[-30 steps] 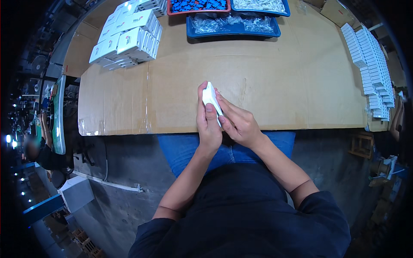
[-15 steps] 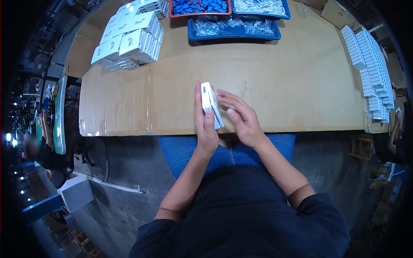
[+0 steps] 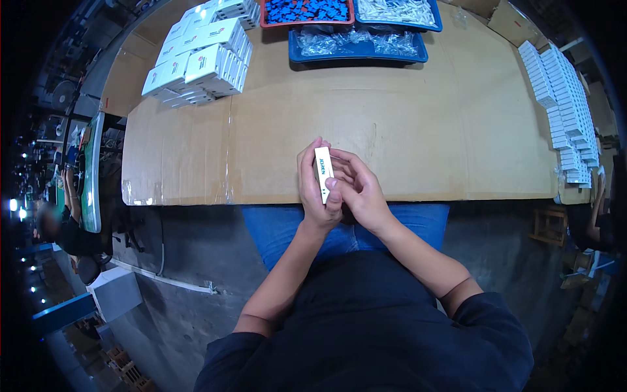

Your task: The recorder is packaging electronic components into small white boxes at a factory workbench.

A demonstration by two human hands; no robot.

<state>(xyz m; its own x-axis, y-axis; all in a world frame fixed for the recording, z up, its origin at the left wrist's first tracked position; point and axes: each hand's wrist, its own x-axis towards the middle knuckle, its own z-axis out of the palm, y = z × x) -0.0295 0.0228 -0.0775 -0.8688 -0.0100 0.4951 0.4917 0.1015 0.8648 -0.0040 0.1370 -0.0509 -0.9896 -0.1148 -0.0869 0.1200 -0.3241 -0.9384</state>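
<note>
A slim white carton [image 3: 322, 166] with dark printing on its narrow side stands between my two hands above the table's near edge. My left hand [image 3: 311, 189] is wrapped along its left side, thumb low on the near end. From the right, my right hand [image 3: 366, 198] closes round it, with the thumb pressed on the carton's near part and the fingers curled along its far side. Its wide faces are hidden by my palms and fingers. The narrow side facing me looks flat and closed.
White cartons [image 3: 208, 65] are stacked at the far left of the cardboard-covered table [image 3: 392, 130]. At the back sit a red tray [image 3: 307, 24] of blue and red pieces, a blue tray [image 3: 400, 27] of white pieces and another blue tray [image 3: 359, 59] of clear bags. Small white boxes [image 3: 562, 104] line the right.
My right hand has moved in from beside the carton and closed on it. The carton, earlier tilted with a gap along its edge, now shows a flat, closed narrow side.
</note>
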